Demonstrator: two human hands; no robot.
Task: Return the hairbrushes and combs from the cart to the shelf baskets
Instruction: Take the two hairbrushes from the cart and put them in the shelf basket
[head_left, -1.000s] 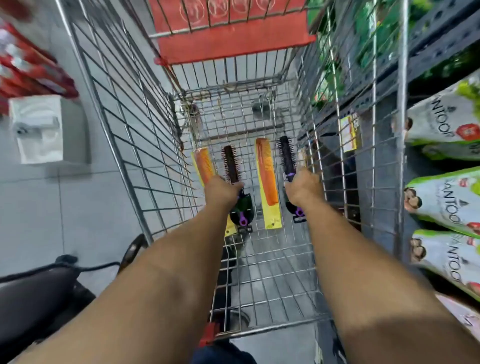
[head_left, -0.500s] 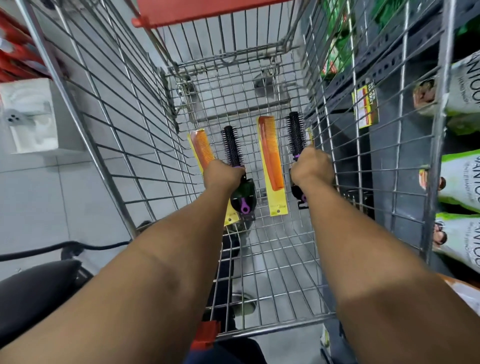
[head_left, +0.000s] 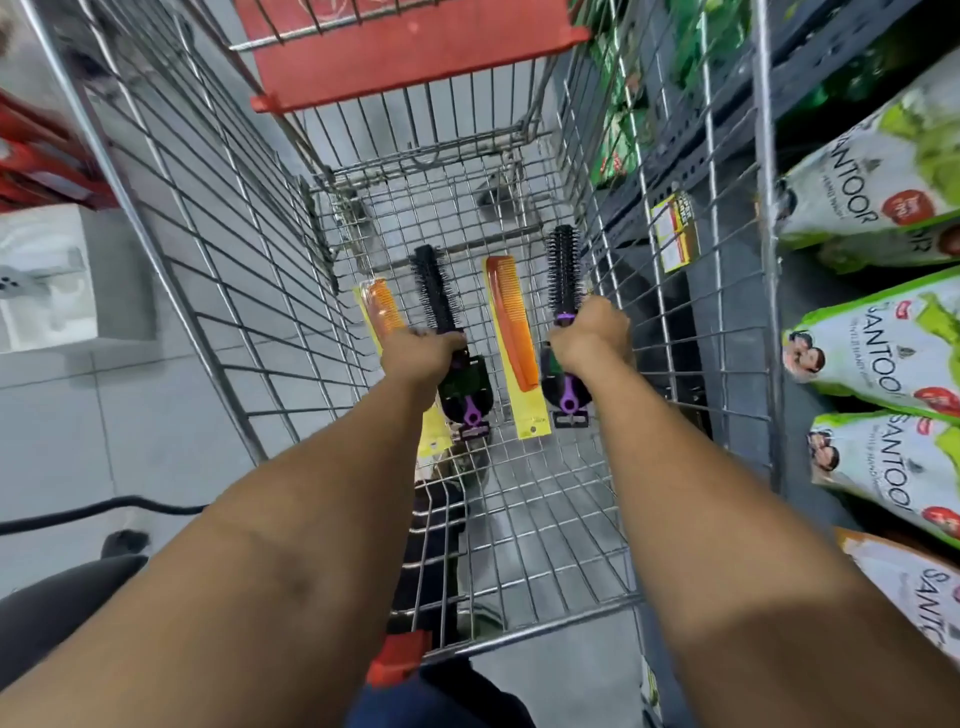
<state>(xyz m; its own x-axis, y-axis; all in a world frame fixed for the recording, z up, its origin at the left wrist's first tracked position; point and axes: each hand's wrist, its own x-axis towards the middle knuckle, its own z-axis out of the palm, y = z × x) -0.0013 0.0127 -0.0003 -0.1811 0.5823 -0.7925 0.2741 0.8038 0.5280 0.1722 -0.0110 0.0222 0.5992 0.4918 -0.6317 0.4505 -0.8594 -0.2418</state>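
The cart (head_left: 218, 291) stands open at the top, leaving clear passage upward through mid-frame. Its wire side walls hem both flanks, the red child seat (head_left: 410, 47) overhangs the upper centre, and shelf pouches (head_left: 883, 353) crowd the right edge just outside.

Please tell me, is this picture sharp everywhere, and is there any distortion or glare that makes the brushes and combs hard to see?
Head view: the middle is sharp, so the right round brush and the centre orange comb read clearly; the white box at the left edge is smeared; the wide lens bends the cart wires outward; lighting is even, no strong glare.
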